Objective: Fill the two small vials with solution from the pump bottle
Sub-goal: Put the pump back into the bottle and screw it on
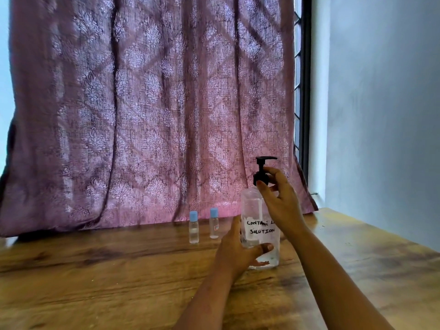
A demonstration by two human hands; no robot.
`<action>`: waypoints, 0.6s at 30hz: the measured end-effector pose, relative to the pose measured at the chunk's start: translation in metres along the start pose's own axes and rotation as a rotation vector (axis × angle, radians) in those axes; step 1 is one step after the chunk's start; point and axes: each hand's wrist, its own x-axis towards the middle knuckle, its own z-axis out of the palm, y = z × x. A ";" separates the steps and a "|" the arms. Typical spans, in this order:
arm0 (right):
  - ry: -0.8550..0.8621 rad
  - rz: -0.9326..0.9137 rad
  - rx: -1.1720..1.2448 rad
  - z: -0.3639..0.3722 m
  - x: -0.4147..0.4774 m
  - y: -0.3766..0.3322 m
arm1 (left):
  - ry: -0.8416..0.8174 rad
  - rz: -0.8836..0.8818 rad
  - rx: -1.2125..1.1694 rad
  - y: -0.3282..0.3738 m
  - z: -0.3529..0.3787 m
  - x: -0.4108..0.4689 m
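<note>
L hand (238,252) round pump bottle (260,236), R hand (279,198) on collar.

The right hand (281,201) covers the end of the label's (260,228) first handwritten line — only "CONTA" reads clearly; the left hand's (238,251) palm hides the pump bottle's (252,203) lower left side; the small sticker on the right vial (214,223) is too small to read; both forearms run off the bottom edge.

Both hands on pump bottle (260,225), upright on wooden table (119,270).
Left hand (238,252) grips body, right hand (281,198) pinches black pump collar (260,176); two blue-capped vials (193,227) stand left, capped.
</note>
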 end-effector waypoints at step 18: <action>0.011 0.023 -0.027 -0.001 0.001 0.000 | -0.005 0.015 -0.003 0.001 0.001 0.000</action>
